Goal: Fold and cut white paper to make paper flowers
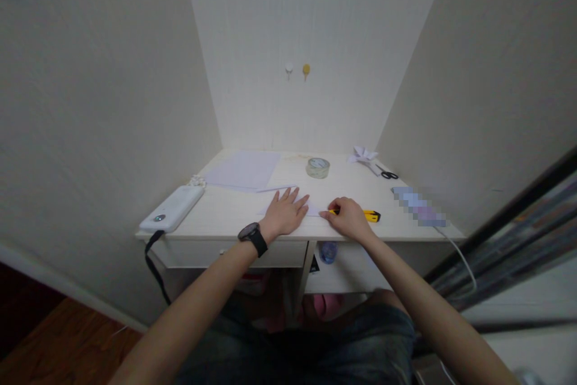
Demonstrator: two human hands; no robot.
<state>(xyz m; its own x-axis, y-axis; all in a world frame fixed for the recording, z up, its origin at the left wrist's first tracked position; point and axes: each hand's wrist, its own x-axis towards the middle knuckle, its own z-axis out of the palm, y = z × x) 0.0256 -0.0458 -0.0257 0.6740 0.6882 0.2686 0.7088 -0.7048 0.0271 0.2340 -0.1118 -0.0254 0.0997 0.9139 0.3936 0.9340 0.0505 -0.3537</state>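
My left hand point(285, 214) lies flat with fingers spread on a small sheet of white paper point(312, 209) near the front edge of the white desk point(225, 217). A black watch sits on that wrist. My right hand point(347, 217) is closed in a pinch at the paper's right edge. A yellow and black utility knife point(370, 215) lies under and beside that hand; whether the fingers grip it or only the paper I cannot tell.
A larger white sheet point(246, 170) lies at the back left, a roll of clear tape point(318, 167) at the back middle. Folded paper point(363, 155) and black scissors point(386, 174) sit at the back right. A white power bank point(174, 209) with a black cable rests at the left edge.
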